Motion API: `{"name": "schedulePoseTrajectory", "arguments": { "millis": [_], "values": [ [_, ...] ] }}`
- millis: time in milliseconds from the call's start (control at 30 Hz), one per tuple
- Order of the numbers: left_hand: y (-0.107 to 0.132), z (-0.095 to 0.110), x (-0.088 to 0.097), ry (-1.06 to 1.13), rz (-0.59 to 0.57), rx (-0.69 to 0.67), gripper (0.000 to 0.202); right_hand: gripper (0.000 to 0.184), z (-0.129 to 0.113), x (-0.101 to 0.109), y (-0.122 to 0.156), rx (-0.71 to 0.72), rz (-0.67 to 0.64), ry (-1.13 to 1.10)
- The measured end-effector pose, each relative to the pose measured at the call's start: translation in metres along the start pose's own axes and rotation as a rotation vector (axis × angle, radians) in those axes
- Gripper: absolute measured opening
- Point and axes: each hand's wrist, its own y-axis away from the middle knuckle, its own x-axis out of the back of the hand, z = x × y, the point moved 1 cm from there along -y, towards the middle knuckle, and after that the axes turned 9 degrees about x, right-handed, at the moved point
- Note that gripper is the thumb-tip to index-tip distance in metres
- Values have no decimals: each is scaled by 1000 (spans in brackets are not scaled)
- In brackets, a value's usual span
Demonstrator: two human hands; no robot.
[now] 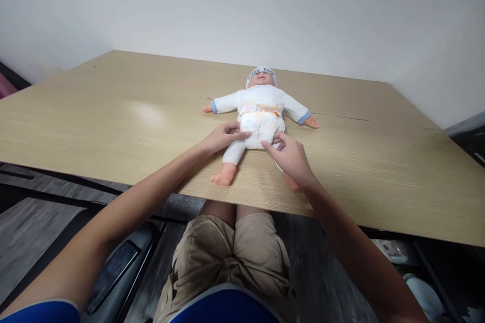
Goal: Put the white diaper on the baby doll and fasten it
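Note:
A baby doll [261, 96] in a white outfit with blue cuffs and a lettered white cap lies on its back, arms spread, feet toward me. Around its hips sits a white diaper [259, 130] with an orange patterned band at the waist. My left hand [227, 137] pinches the diaper's edge by the leg opening on the left side. On the right side, my right hand [288, 154] grips the matching edge between thumb and fingers. The doll's leg on the right is partly hidden behind my right hand.
The doll rests on a wide wooden table [132, 126] set against a white wall [227, 10]. Below the table's front edge, a phone [113, 275] lies on a dark surface at the left. White items [422, 292] are under the table at the right.

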Motion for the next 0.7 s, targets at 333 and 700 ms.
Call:
{"name": "schedulePoseTrajectory", "arguments": {
  "millis": [333, 700],
  "values": [
    [-3, 11, 7, 64, -40, 129, 42, 34, 6, 13, -3, 97, 72, 20],
    [16, 9, 38, -234, 101, -51, 41, 31, 33, 56, -5, 267, -51, 11]
  ]
}}
